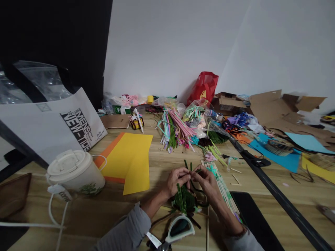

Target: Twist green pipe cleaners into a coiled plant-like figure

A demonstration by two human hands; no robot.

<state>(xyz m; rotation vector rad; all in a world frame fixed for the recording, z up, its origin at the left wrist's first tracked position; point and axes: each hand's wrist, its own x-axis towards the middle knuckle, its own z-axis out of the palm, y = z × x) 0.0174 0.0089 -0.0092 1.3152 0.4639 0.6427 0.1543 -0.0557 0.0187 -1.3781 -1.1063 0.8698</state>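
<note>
Seeing nearest a white loop handle (180,239), likely of scissors, lying just short of a green coil (184,200). Placing the coil between the forearms, close under the left hand (176,181), farther from the right hand (208,182). Noting both hands' grip pinched together on a dark green stem (186,165), just beyond the coil; cannot tell exactly where each thumb presses, owing to overlap. Reading the stem's long axis as running away from the body, poking past the knuckles toward the far side. Judging the relation that matters as coil on the near side of the grip, left hand nearer to it.

Marking a bundle of sticks (222,186) just beside the right hand, with a black slab (255,219) farther right. To the left, logging a white cup (75,174), then yellow paper (136,157) over orange paper (108,150) on the table (159,164). Farther out, finding a heap of coloured stems (179,127) ahead, cardboard (267,108) to the right, a red bag (202,89) by the wall (167,45).
</note>
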